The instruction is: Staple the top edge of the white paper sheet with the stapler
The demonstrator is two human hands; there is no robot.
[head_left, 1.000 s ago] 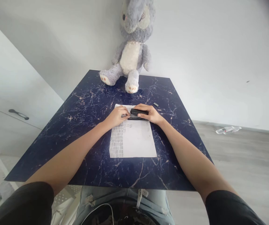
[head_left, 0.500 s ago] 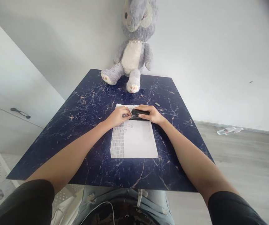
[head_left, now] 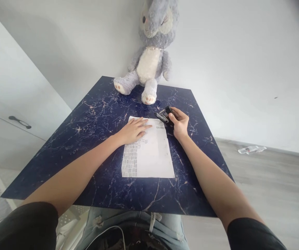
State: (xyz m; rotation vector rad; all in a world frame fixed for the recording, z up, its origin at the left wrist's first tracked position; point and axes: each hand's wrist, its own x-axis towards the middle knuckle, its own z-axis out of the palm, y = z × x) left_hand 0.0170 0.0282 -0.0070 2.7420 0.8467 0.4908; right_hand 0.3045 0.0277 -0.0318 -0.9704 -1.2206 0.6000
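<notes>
since the earlier frame we see that the black stapler [head_left: 165, 115] has moved from across the upper part of the paper [head_left: 154, 156] to its upper right corner, tilted now, and that the left hand [head_left: 135, 131] has gone from a pinch at the stapler's front to lying flat. we see the left fingers stretched out and slightly parted on the upper left of the paper, gripping nothing. the right hand [head_left: 180, 121] is closed around the stapler, thumb on the near side, with the metal parts facing left; we cannot tell whether the stapler touches the paper beneath it. the paper lies flat on the dark blue marbled table [head_left: 102, 100], dense print running down its left side and a few small lines of print showing near the stapler. we cannot tell whether it is one sheet or several. beyond the hands, a grey plush toy [head_left: 149, 64] sits at the table's far edge, and on the floor to the right we notice a clear plastic item [head_left: 252, 149].
</notes>
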